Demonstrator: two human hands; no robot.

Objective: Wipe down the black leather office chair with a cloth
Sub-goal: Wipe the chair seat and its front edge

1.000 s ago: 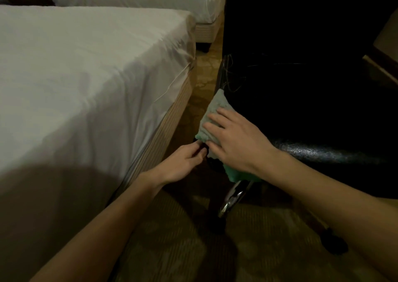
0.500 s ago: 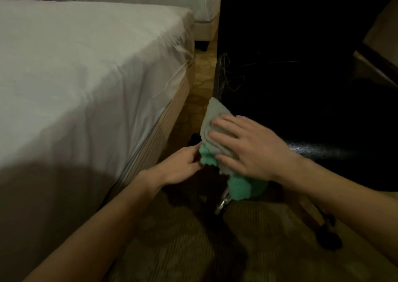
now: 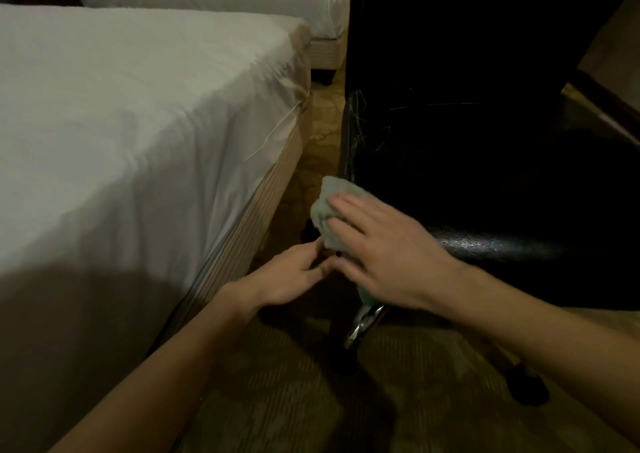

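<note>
The black leather office chair [image 3: 485, 182] fills the right half of the head view, its seat edge glinting. A pale green cloth [image 3: 327, 210] lies against the seat's front left corner. My right hand [image 3: 388, 252] presses flat on the cloth, fingers spread over it. A green bit of the cloth hangs below my palm. My left hand [image 3: 291, 276] is just below and left of the cloth, its fingertips at the seat's underside edge beside my right hand. What the left fingers touch is hidden in shadow.
A bed with a white sheet [image 3: 138, 123] runs close along the left, leaving a narrow carpeted gap. A second bed [image 3: 214, 6] stands behind. The chair's chrome leg [image 3: 362, 324] and a caster [image 3: 530, 387] sit on the patterned carpet. A dark wooden edge [image 3: 602, 106] is at right.
My right hand slid the cloth down the seat corner, then back up a little. The hanging green part is now mostly hidden under my palm. My left hand stayed at the seat edge.
</note>
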